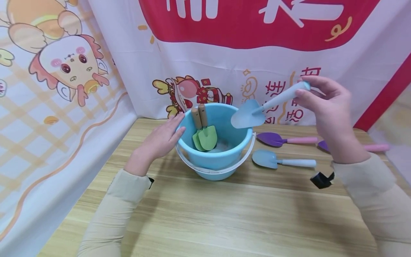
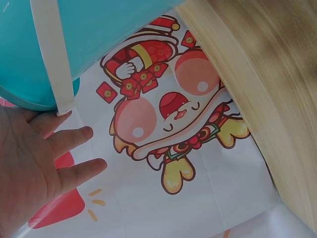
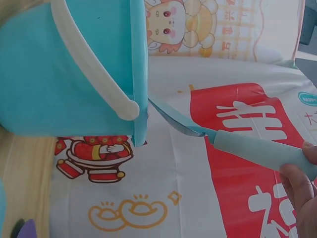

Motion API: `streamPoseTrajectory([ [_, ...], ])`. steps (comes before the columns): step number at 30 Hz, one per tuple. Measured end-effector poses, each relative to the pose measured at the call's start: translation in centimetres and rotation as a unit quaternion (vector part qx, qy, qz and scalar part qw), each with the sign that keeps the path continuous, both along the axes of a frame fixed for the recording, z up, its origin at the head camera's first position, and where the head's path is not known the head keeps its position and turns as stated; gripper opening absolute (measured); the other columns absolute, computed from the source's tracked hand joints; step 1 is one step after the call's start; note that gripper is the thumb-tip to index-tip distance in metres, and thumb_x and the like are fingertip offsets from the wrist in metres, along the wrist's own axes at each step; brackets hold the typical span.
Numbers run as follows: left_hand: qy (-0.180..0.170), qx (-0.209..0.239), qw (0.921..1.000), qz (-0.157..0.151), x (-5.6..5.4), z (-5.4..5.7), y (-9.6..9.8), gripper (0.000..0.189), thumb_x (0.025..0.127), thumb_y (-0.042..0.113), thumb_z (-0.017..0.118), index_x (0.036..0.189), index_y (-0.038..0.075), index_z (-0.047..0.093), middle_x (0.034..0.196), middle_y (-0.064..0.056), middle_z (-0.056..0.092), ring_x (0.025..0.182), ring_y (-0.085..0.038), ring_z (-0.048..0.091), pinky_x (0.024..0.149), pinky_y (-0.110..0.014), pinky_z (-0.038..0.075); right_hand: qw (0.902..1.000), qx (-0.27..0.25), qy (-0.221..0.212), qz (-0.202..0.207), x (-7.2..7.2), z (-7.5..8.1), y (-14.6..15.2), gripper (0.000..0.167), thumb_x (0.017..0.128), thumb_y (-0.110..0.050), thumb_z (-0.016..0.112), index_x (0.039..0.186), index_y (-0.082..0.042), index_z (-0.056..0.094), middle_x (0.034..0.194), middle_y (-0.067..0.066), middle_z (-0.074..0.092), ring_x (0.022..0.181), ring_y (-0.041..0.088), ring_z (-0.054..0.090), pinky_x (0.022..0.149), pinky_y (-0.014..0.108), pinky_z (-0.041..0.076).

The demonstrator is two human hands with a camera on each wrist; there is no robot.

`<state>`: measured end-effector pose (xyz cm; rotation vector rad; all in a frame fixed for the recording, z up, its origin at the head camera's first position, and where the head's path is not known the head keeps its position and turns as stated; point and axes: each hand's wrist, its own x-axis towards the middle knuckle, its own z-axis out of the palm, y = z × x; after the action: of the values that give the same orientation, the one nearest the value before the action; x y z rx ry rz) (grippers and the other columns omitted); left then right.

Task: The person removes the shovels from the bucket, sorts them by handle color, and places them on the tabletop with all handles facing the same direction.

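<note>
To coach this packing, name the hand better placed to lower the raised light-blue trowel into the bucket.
Right hand, probably: it pinches the light-blue trowel near its handle's end, with the blade close to the blue bucket. The left hand touches the bucket's opposite side and holds no trowel.

The head view is bright and evenly lit, with soft shadows beneath the sleeves (image 1: 366,185) on the surface (image 1: 205,217) and a pale sheen along it. Both wrist views look dimmer and greyer, the bucket (image 3: 34,74) duller in the right one.
</note>
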<state>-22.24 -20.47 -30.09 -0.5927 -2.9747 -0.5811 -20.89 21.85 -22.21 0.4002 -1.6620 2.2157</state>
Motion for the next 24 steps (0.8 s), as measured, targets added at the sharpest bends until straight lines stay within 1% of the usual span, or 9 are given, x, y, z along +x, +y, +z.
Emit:
streamPoseTrajectory([
  [4,0.001,0.001,1.0,0.0,0.0,0.0,0.0,0.07,0.109,0.055,0.025,0.166,0.014,0.017,0.17,-0.007,0.018,0.156,-0.031,0.011,0.122,-0.058,0.019,0.9998,-0.019,-0.001,-0.008,0.3,0.0,0.7,0.044,0.086,-0.002,0.081,0.127,0.006,0.067,0.124,0.015,0.066,0.105,0.019,0.072,0.081,0.03,0.057],
  [11,0.002,0.0,1.0,0.001,0.1,0.1,0.1,0.069,0.11,0.054,0.025,0.166,0.014,0.017,0.17,-0.008,0.018,0.156,-0.032,0.011,0.122,-0.057,0.019,0.9976,-0.056,-0.021,-0.033,0.8,-0.1,2.6,0.046,0.085,-0.002,0.081,0.129,0.002,0.068,0.126,0.012,0.065,0.112,0.021,0.069,0.08,0.03,0.057],
  [14,0.003,0.0,1.0,0.001,0.1,0.1,0.1,0.069,0.11,0.054,0.025,0.166,0.014,0.017,0.17,-0.007,0.018,0.156,-0.032,0.012,0.122,-0.057,0.02,0.9956,-0.078,-0.025,-0.046,0.9,-0.3,3.2,0.045,0.085,0.0,0.081,0.128,0.003,0.069,0.125,0.013,0.067,0.113,0.022,0.069,0.079,0.031,0.057],
  [18,0.003,-0.002,1.0,-0.002,0.1,0.1,0.1,0.069,0.11,0.053,0.025,0.166,0.013,0.016,0.17,-0.009,0.017,0.156,-0.033,0.011,0.122,-0.057,0.019,0.9928,-0.096,-0.034,-0.063,0.9,-0.7,4.0,0.045,0.084,0.001,0.081,0.127,0.002,0.07,0.125,0.013,0.068,0.117,0.022,0.067,0.079,0.031,0.057],
  [20,0.002,-0.002,1.0,-0.003,0.1,0.1,0.0,0.069,0.11,0.053,0.025,0.166,0.013,0.016,0.17,-0.009,0.017,0.156,-0.033,0.011,0.122,-0.058,0.018,0.9919,-0.103,-0.035,-0.065,0.9,-1.0,4.5,0.045,0.085,0.001,0.08,0.128,0.002,0.069,0.126,0.013,0.068,0.119,0.022,0.066,0.081,0.031,0.057],
  [24,0.003,-0.001,1.0,-0.006,-0.1,0.0,0.0,0.069,0.11,0.052,0.026,0.166,0.012,0.016,0.17,-0.01,0.017,0.156,-0.034,0.01,0.122,-0.058,0.018,0.9904,-0.115,-0.037,-0.068,0.8,-1.6,5.5,0.043,0.087,0.002,0.079,0.129,0.002,0.068,0.123,0.012,0.066,0.117,0.021,0.066,0.081,0.031,0.057],
])
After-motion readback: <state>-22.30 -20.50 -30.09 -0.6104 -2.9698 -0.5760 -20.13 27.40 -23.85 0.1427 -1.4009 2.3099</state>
